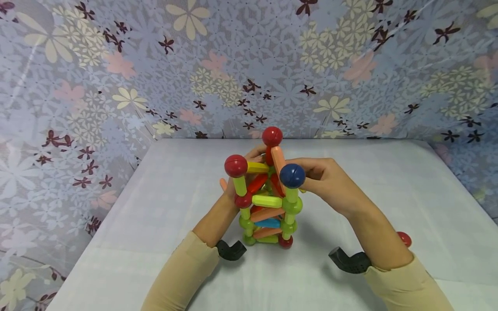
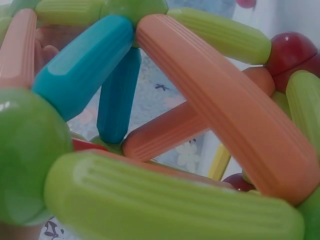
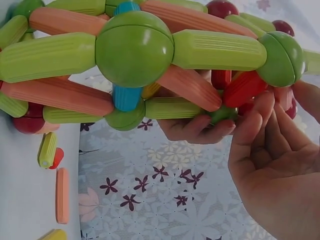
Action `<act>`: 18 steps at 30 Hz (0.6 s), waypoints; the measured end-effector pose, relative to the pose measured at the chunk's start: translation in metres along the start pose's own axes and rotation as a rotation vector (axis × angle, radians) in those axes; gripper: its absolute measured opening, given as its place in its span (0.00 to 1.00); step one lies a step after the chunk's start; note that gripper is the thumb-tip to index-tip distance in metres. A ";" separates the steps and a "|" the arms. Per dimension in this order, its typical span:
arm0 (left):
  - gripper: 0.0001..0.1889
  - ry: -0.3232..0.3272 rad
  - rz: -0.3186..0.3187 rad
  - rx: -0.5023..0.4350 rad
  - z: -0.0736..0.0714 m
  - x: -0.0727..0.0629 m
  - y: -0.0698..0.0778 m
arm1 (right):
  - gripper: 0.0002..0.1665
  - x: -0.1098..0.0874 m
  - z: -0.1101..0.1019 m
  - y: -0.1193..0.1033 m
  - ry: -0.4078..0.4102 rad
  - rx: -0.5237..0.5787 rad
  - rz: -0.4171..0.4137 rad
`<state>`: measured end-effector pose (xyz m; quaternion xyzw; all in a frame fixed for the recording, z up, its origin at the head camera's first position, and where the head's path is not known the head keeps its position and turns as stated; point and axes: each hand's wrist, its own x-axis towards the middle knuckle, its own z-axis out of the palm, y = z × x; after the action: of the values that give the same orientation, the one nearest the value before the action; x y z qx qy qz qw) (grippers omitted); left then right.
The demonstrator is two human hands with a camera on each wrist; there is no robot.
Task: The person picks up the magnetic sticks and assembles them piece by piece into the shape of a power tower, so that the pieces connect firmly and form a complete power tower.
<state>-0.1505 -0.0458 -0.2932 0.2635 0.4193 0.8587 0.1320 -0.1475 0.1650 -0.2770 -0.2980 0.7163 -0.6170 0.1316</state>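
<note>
A tall tower [image 1: 266, 201] of coloured magnetic rods and balls stands on the white table, seen from above in the head view. Red balls and a blue ball [image 1: 292, 176] cap its corners. My left hand [image 1: 231, 188] grips the tower from its left and far side, its fingers around the upper frame, partly hidden by rods. On the other side, my right hand [image 1: 328, 181] has its fingertips at the top; in the right wrist view they pinch a salmon rod [image 3: 283, 96] beside a red rod [image 3: 245, 88]. Close up in the left wrist view, a salmon rod [image 2: 225, 105] crosses the frame diagonally.
Loose pieces lie on the table in the right wrist view: a green rod [image 3: 47, 150], a salmon rod [image 3: 62, 195] and a yellow piece [image 3: 54, 235]. A red ball [image 1: 404, 239] sits beside my right forearm. Flowered cloth [image 1: 249, 65] rises behind the table.
</note>
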 end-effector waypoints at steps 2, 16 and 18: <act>0.24 0.016 -0.004 0.021 0.001 0.000 0.001 | 0.19 0.000 -0.002 0.000 -0.022 -0.006 -0.003; 0.18 0.207 0.130 0.123 -0.008 0.005 -0.021 | 0.27 -0.011 -0.028 -0.002 -0.192 -0.401 -0.022; 0.18 0.230 0.157 0.139 -0.014 0.007 -0.023 | 0.23 -0.009 -0.029 0.000 -0.166 -0.419 -0.039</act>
<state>-0.1639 -0.0380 -0.3160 0.2042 0.4683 0.8596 -0.0031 -0.1560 0.1934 -0.2725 -0.3825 0.8097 -0.4305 0.1133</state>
